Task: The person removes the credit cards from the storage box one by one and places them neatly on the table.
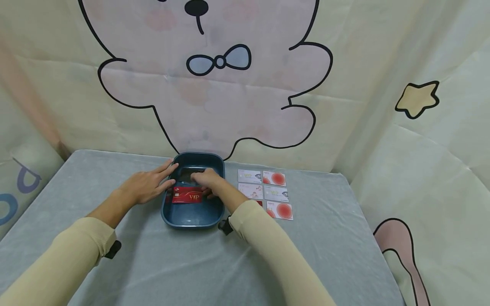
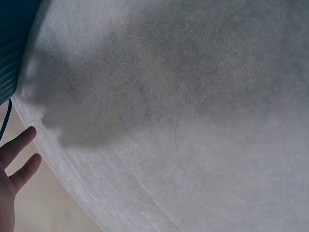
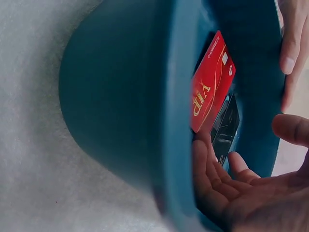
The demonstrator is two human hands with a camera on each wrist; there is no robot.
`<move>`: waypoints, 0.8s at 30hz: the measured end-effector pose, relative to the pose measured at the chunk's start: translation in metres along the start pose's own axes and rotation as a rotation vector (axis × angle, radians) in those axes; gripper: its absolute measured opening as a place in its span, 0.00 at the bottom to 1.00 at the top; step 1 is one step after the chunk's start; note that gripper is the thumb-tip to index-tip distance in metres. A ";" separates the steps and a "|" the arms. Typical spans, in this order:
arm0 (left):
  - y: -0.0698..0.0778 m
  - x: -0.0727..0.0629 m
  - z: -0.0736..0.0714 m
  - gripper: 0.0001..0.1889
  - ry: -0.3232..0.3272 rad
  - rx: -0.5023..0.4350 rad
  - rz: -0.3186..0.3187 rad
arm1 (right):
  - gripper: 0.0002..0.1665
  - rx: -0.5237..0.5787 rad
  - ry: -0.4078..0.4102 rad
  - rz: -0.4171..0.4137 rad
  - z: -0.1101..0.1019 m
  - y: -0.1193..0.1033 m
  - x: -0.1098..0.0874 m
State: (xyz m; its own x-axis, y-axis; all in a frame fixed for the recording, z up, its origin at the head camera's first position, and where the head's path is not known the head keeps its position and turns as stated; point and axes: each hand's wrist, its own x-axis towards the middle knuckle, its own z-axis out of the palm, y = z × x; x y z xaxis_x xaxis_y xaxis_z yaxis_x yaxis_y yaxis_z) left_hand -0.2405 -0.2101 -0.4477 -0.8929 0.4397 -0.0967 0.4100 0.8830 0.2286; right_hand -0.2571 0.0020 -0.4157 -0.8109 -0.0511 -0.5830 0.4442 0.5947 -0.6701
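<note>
A dark blue tray with raised walls stands on the cloth. Inside it lies a red VIP card, with a dark card beside it. My left hand rests at the tray's left rim, its fingers spread and straight. Reaching into the tray from the right, my right hand has loosely bent fingers. In the right wrist view, some fingertips are at the red card's lower corner and another is beside the dark card. No pinch on either card shows there.
To the tray's right, several cards lie in two columns, among them a red-and-white card and a white VIP card. My right forearm partly covers a dark red card. A grey cloth covers the table; a printed curtain hangs behind.
</note>
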 end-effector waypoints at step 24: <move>0.000 -0.001 0.000 0.34 0.011 0.001 0.018 | 0.04 -0.020 0.004 -0.114 0.002 0.008 0.004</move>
State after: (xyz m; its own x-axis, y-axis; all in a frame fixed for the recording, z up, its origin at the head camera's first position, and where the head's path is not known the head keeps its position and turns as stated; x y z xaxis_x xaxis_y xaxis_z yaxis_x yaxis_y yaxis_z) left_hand -0.2397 -0.2104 -0.4479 -0.8874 0.4537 -0.0818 0.4263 0.8751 0.2291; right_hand -0.2564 0.0049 -0.4241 -0.8573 -0.1168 -0.5015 0.3410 0.6009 -0.7230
